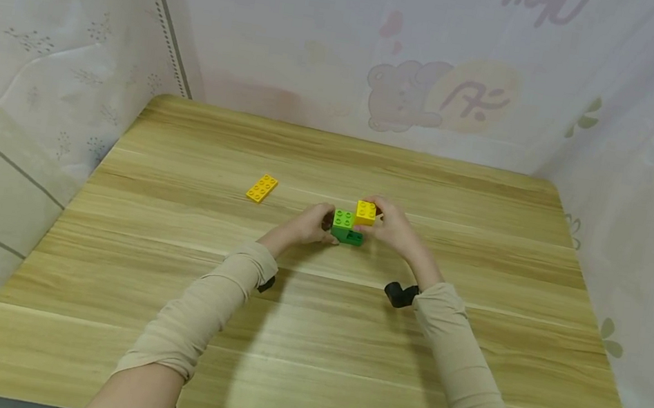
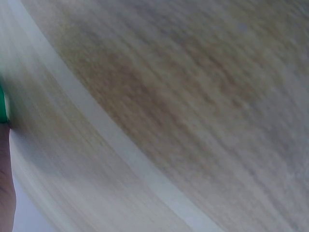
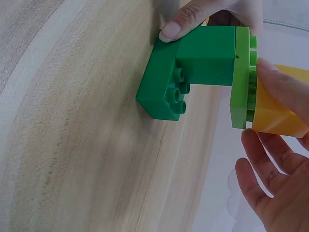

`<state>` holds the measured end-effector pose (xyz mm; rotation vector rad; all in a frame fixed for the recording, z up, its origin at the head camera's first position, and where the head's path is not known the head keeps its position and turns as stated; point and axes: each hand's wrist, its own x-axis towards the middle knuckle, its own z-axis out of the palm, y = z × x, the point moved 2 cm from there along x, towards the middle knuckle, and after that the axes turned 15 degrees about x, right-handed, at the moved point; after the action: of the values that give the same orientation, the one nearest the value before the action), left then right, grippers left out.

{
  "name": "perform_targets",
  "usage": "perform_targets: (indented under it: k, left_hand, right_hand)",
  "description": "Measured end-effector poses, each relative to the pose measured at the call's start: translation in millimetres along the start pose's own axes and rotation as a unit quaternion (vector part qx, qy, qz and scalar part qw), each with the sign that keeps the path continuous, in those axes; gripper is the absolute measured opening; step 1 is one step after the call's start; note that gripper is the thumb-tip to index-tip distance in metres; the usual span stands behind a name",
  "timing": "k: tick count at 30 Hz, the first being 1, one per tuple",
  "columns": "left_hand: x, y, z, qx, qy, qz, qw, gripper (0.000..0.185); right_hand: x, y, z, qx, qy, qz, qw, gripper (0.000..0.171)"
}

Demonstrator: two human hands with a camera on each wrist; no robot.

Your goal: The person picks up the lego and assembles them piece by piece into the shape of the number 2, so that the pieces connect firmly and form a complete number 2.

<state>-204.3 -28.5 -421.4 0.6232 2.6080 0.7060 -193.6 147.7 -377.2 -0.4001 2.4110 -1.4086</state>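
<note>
Head view: both hands meet near the middle of the wooden desk [image 1: 468,363]. Left hand [image 1: 306,225] has its fingers curled against the left side of the dark green brick [image 1: 351,237], which sits on the desk. A light green brick [image 1: 343,218] is stacked on top of it. Right hand [image 1: 394,229] pinches a yellow brick [image 1: 366,212], held right against the light green one, slightly higher.

Right wrist view: dark green brick [image 3: 193,72] is stepped, studs showing on its lower ledge; light green brick [image 3: 240,77] is seated on its top face. Yellow brick [image 3: 280,108] sits between thumb and fingers, touching the light green studs; can't tell if it's pressed home. A left fingertip [image 3: 176,26] presses the far edge of the dark green brick.

Left wrist view is blurred: mostly desk grain, a sliver of green [image 2: 3,104] at the left edge, probably the dark green brick.

An orange flat brick [image 1: 262,189] lies alone on the desk, well apart to the left. Patterned curtain [image 1: 447,60] surrounds the desk.
</note>
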Motion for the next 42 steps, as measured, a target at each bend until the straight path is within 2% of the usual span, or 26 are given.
perform_targets:
  k: [11,18,21,28,35,42]
  left_hand:
    - [1.6,-2.8,1.5,-0.001,0.002,0.005,1.0,0.039]
    - [-0.3,-2.1,2.5,0.005,0.016,0.017,0.9997,0.042]
    - [-3.2,-0.9,3.3,-0.011,0.022,0.023,0.9994,0.043]
    - [-10.9,4.0,-1.0,-0.079,0.051,0.028,0.9951,0.05]
    - [-14.0,9.6,-5.1,-0.058,0.084,0.042,0.9938,0.045]
    - [-13.1,8.5,-0.9,-0.077,0.097,0.034,0.9917,0.042]
  right_hand:
    - [0.5,5.4,1.3,0.043,-0.016,-0.001,0.999,0.05]
    - [1.6,5.1,0.1,0.044,-0.017,-0.002,0.999,0.05]
    - [1.2,5.4,0.3,0.043,-0.022,-0.004,0.999,0.051]
    - [0.1,4.0,0.3,0.048,-0.026,-0.003,0.998,0.051]
    - [-0.4,4.3,-0.5,0.041,-0.029,0.0,0.999,0.054]
    - [0.6,4.9,-0.9,0.039,-0.031,0.0,0.999,0.053]
